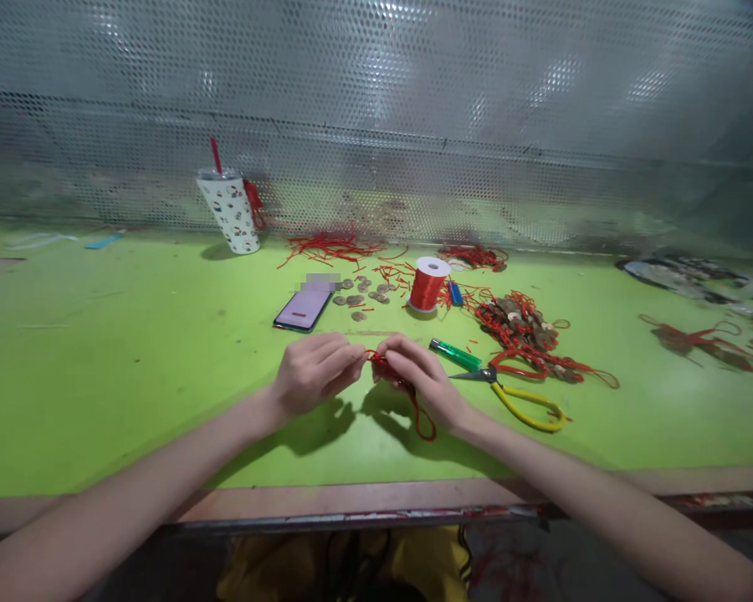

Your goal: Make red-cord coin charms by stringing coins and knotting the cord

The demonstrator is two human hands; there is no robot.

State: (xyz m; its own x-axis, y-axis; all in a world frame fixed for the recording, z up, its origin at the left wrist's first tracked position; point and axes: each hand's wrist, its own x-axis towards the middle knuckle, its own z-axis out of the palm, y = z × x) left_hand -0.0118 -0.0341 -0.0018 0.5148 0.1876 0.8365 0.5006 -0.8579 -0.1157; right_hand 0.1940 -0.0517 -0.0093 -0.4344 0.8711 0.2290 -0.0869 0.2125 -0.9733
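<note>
My left hand (314, 372) and my right hand (417, 376) meet over the green table (113, 368), both pinched closed on a small red cord knot piece (382, 366). A loop of the red cord (423, 422) hangs below my right hand. Yellow-handled scissors (520, 397) and a green lighter (455, 354) lie just right of my right hand. A spool of red cord (427, 284) stands behind the hands.
A phone (304, 308) lies beyond my left hand, with several coins (361, 294) beside it. A pile of finished red knotted coin pieces (527, 330) sits at right, more at far right (696, 339). A cup with a straw (231, 211) stands by the perforated metal wall.
</note>
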